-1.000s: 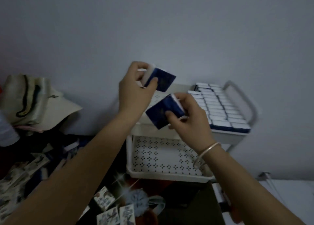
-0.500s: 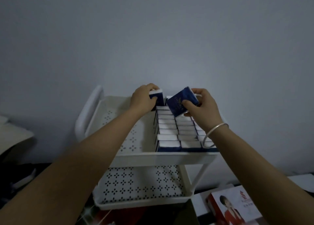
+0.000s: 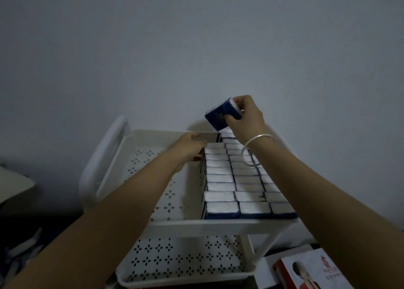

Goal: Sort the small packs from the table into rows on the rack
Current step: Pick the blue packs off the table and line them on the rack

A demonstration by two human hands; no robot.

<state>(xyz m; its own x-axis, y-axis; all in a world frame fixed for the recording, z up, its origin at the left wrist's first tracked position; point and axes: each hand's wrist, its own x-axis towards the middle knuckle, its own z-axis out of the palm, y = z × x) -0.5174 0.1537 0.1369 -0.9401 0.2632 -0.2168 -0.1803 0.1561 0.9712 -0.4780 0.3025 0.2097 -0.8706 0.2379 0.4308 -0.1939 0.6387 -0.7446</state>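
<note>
A small dark blue pack (image 3: pixel 219 116) with a white end was held tilted in the air above the far edge of the rack (image 3: pixel 153 224), pinched in the right hand (image 3: pixel 247 119). The rack was white, with a perforated top shelf and another below. On the top shelf, three rows of packs (image 3: pixel 236 179) stood upright, white ends up and blue sides showing at the near edge, packed tight against each other along the shelf's right side from near edge toward far edge. The left hand (image 3: pixel 189 150) touched the far end of the left row.
</note>
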